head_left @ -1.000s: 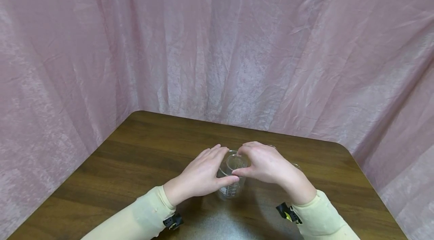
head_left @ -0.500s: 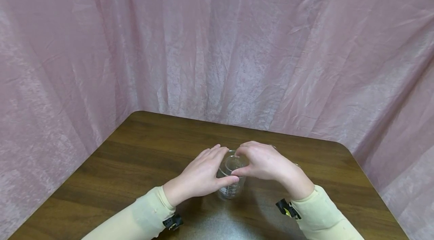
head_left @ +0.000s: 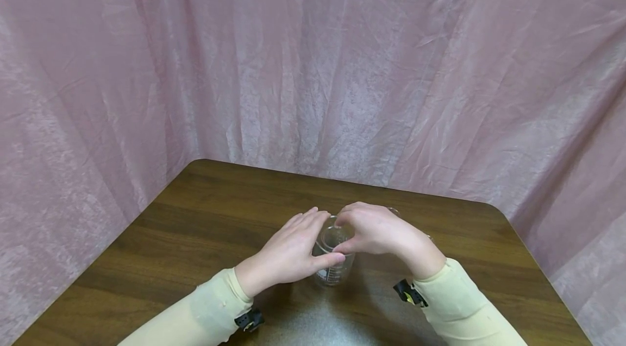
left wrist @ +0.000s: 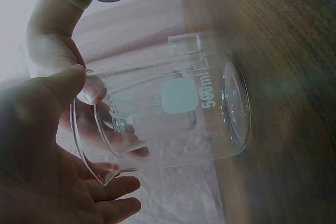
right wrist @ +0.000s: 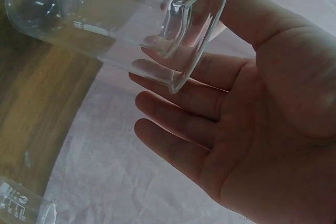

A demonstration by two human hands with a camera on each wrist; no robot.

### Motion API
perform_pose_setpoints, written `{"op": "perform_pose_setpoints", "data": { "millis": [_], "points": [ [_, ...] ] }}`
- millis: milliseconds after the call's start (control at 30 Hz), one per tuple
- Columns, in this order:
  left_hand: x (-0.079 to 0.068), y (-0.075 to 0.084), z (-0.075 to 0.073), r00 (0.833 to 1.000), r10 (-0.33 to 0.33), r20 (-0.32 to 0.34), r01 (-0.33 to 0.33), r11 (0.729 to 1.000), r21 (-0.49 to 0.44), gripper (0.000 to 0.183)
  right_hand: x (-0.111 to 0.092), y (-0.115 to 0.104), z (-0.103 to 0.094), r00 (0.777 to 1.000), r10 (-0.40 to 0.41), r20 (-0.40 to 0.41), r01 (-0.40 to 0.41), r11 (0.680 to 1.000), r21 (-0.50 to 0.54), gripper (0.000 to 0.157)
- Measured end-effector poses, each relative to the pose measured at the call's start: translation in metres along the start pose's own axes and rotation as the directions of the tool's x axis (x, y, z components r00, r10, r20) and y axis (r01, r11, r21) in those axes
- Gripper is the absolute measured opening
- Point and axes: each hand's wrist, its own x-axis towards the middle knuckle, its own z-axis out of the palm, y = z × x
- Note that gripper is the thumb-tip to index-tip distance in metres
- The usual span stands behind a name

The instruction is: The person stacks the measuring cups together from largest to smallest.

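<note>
A large clear glass beaker (left wrist: pixel 178 95), marked 500ml, stands upright on the wooden table. My left hand (head_left: pixel 288 253) holds it near the rim, thumb on the near side and fingers on the far side. Within the large beaker's mouth is a smaller glass beaker (head_left: pixel 335 236); its rim sits inside the larger rim. My right hand (head_left: pixel 376 232) pinches this inner beaker between thumb and fingers. The right wrist view shows the right palm (right wrist: pixel 278 124), with the lower fingers extended beside the glass. Whether the inner beaker touches the bottom is hard to tell.
Beyond my right hand, glass rims (head_left: pixel 393 211) show partly behind the hand and wrist. A small marked glass beaker (right wrist: pixel 23 203) appears at the lower left of the right wrist view. Pink curtains (head_left: pixel 313 63) hang behind the brown wooden table (head_left: pixel 220 199).
My right hand has shifted slightly left, and the inner beaker has moved left and a little lower inside the large one. The left hand and large beaker have stayed in place.
</note>
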Motion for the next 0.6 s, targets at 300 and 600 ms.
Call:
{"op": "perform_pose_setpoints", "data": {
  "millis": [300,600],
  "points": [
    [0.0,0.0,0.001,1.0,0.017,-0.014,-0.017,1.0,0.013,0.086,0.006,0.0,0.002,0.998,-0.027,0.048,0.028,1.0,-0.015,0.04],
    [0.0,-0.001,0.001,1.0,0.019,-0.013,-0.019,1.0,0.014,0.086,0.011,0.0,0.004,0.993,-0.04,0.111,0.04,0.999,0.007,0.039]
  ]
}}
